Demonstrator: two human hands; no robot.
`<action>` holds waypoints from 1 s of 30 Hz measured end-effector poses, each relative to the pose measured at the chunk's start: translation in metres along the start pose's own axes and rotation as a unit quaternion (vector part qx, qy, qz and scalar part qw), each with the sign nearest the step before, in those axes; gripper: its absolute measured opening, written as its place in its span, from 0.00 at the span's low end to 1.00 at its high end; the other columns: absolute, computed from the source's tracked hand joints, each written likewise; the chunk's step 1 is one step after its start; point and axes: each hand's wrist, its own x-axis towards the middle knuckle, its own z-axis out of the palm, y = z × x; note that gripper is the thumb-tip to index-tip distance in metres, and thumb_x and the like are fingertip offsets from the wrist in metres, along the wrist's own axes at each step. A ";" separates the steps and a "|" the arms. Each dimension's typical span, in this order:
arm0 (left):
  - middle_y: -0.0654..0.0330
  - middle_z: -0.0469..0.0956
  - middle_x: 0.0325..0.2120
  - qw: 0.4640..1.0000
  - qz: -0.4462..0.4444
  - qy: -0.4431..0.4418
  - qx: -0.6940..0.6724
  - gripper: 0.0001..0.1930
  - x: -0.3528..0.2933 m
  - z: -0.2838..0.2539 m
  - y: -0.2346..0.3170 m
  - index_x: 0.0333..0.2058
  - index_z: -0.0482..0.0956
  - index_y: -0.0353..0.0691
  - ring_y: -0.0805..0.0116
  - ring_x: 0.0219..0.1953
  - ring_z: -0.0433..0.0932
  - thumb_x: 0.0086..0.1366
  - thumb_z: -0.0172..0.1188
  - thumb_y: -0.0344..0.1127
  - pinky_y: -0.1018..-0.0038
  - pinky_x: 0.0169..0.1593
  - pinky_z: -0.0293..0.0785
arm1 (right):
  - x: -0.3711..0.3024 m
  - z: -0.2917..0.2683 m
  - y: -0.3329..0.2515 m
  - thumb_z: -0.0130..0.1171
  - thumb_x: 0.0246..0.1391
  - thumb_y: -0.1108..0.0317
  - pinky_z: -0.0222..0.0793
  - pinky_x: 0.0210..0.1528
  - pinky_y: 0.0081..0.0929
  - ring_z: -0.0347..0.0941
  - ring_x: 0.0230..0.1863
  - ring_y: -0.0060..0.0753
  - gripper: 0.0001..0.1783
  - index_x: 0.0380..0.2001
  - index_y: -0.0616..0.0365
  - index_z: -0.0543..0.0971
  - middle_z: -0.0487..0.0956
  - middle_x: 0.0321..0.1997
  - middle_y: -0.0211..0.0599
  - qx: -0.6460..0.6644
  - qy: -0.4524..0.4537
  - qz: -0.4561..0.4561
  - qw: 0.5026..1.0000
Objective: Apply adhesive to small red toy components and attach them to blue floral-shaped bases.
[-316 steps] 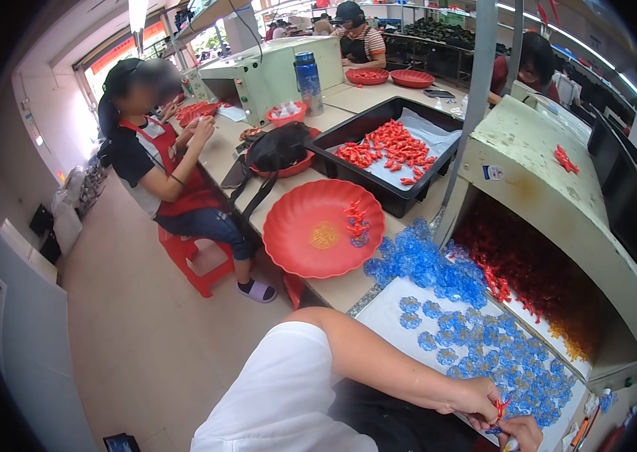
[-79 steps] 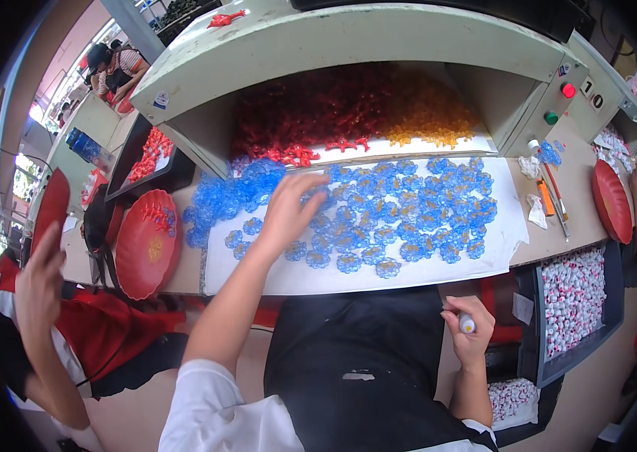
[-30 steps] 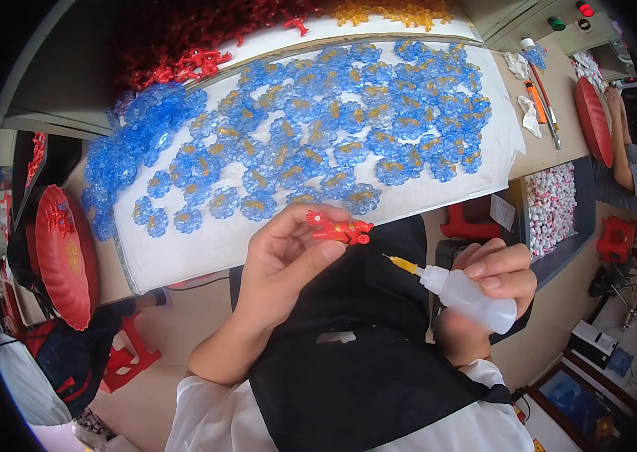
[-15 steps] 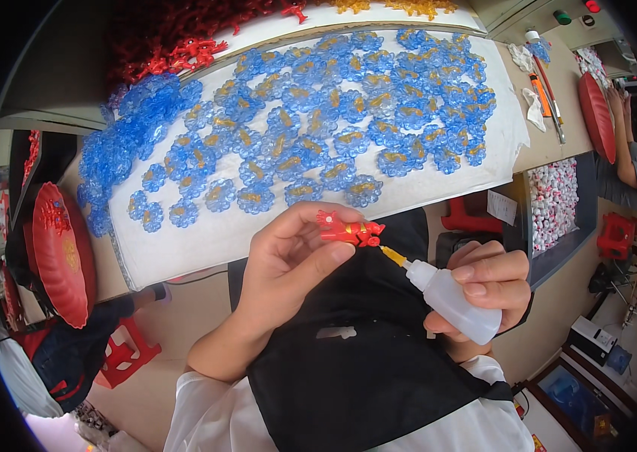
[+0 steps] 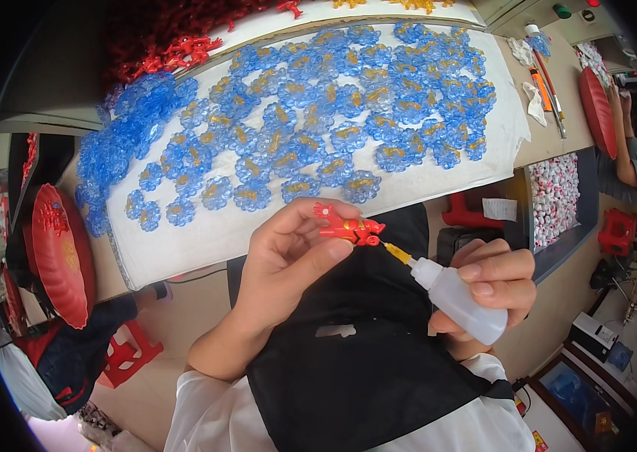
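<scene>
Between the thumb and fingers of my left hand is a small red figurine with gold marks, lying sideways. My right hand is wrapped round a translucent white squeeze bottle. The bottle is tilted, and its yellow needle tip points up and left at the figurine's right end, touching it or nearly so. Both hands are over my black apron, just before the table's front edge. Beyond them, many clear blue flower-shaped pieces with gold-yellow centres lie on white paper.
A heap of blue pieces sits at the table's left. Red figurines are piled on the shelf behind. Red oval trays stand at both sides. An orange cutter lies at right, by a bin of small white-and-pink pieces. Other people are at both sides.
My right hand and the bottle have shifted slightly right and down, the needle tip staying close to the figurine. My left hand keeps its hold on the figurine, nearly still.
</scene>
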 end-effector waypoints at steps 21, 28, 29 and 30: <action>0.52 0.75 0.32 0.996 -0.065 0.015 -0.059 0.16 0.002 0.002 -0.001 0.42 0.68 0.33 0.65 0.32 0.75 0.56 0.56 0.32 0.72 0.39 0.71 | -0.002 0.001 0.000 0.73 0.27 0.65 0.66 0.26 0.22 0.68 0.27 0.29 0.27 0.35 0.53 0.71 0.70 0.36 0.34 -0.001 0.009 0.014 1.000; 0.51 0.74 0.32 0.987 -0.114 0.007 -0.117 0.16 0.007 -0.003 -0.002 0.43 0.67 0.34 0.64 0.32 0.75 0.56 0.54 0.32 0.72 0.38 0.71 | -0.003 -0.007 0.006 0.68 0.37 0.59 0.67 0.25 0.19 0.64 0.24 0.24 0.24 0.34 0.53 0.66 0.67 0.35 0.36 0.012 0.053 0.012 0.998; 0.51 0.74 0.33 0.986 -0.106 0.004 -0.128 0.16 0.007 -0.005 -0.003 0.44 0.67 0.33 0.64 0.33 0.75 0.57 0.54 0.32 0.73 0.39 0.72 | -0.003 -0.010 0.008 0.68 0.37 0.60 0.68 0.25 0.19 0.65 0.24 0.25 0.24 0.34 0.54 0.66 0.67 0.35 0.37 0.030 0.082 0.016 0.996; 0.51 0.74 0.34 0.985 -0.099 0.001 -0.138 0.16 0.005 -0.009 -0.003 0.44 0.67 0.33 0.65 0.34 0.75 0.58 0.53 0.31 0.73 0.40 0.72 | -0.005 -0.019 0.011 0.69 0.36 0.63 0.70 0.28 0.22 0.69 0.27 0.29 0.25 0.34 0.54 0.64 0.68 0.35 0.41 -0.003 0.078 0.030 0.996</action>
